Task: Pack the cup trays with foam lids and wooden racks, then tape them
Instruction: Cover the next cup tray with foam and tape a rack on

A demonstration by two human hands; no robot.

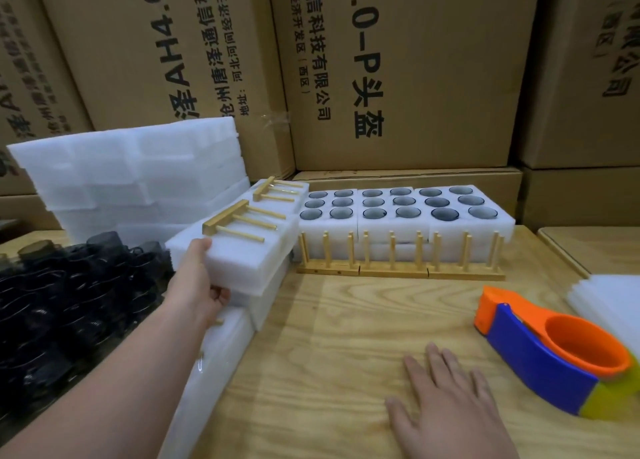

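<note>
Both my hands are in view: my left hand grips the near end of a packed foam block, thumb on top and fingers curled under its lower edge, while my right hand lies flat on the wooden table, fingers spread and holding nothing.

That block sits on top of other white foam packs at the table's left side, and a wooden rack lies flat on its upper face, pegs pointing right. A second rack lies just behind it on another foam piece. Further back on the left stands a tall stack of foam lids.

Straight ahead, against the cardboard boxes, three foam cup trays stand side by side, touching. Each has six round holes, and a dark glass cup sits in every one (I can see only the rims and insides). Three upright wooden racks stand in a row just in front of them, pegs up against the trays' front faces.

My left arm reaches forward and across, over a heap of dark cups at my far left. A tape dispenser, orange and blue, lies just right of my right hand, not touching it. More white foam sheets lie at the right edge.
</note>
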